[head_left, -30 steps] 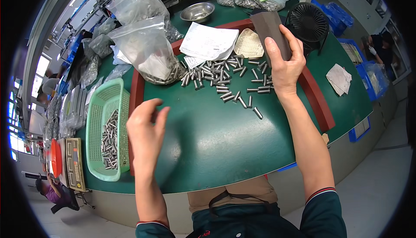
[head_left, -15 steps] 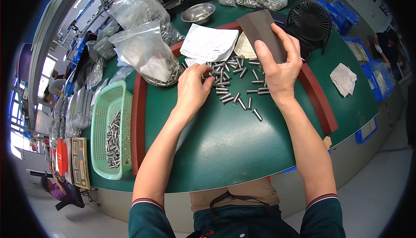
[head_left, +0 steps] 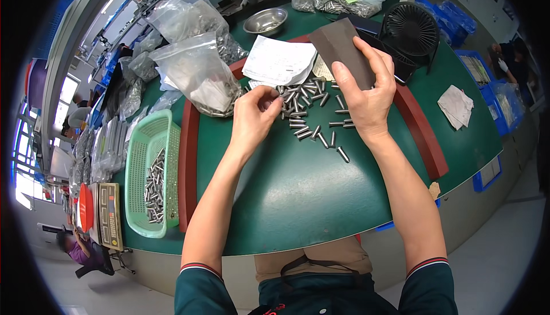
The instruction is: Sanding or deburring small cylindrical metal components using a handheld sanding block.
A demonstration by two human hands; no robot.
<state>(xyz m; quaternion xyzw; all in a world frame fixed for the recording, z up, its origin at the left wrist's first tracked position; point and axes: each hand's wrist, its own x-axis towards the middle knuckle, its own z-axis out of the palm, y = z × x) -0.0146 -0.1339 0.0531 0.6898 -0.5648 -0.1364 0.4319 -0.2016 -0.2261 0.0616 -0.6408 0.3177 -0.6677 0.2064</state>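
My right hand [head_left: 371, 100] is wrapped round a dark brown rectangular block [head_left: 346, 48], held tilted above the far right of a pile of metal pins. My left hand [head_left: 255, 117] is at the pile's left edge, fingers curled in and thumb bent toward them; whatever they hold is hidden. The short silver pins [head_left: 298, 114] have flat heads and lie loose on the green tabletop [head_left: 286, 200]. A few lie apart toward me, one pin [head_left: 342, 154] nearest. Some of the pile's right side is behind my right hand.
Left stands a green basket [head_left: 136, 183] holding more pins, beside a red-brown rail [head_left: 188, 171]. Another rail [head_left: 421, 131] runs on the right. Papers [head_left: 278, 60], a plastic bag [head_left: 197, 74], a steel bowl [head_left: 265, 21] and a black fan [head_left: 409, 31] stand farther back. A cloth [head_left: 456, 107] lies right.
The scene has shifted slightly to the right in the picture. The block in my right hand has moved a little to the left, closer over the pile. My left hand stays by the pins, fingers curled.
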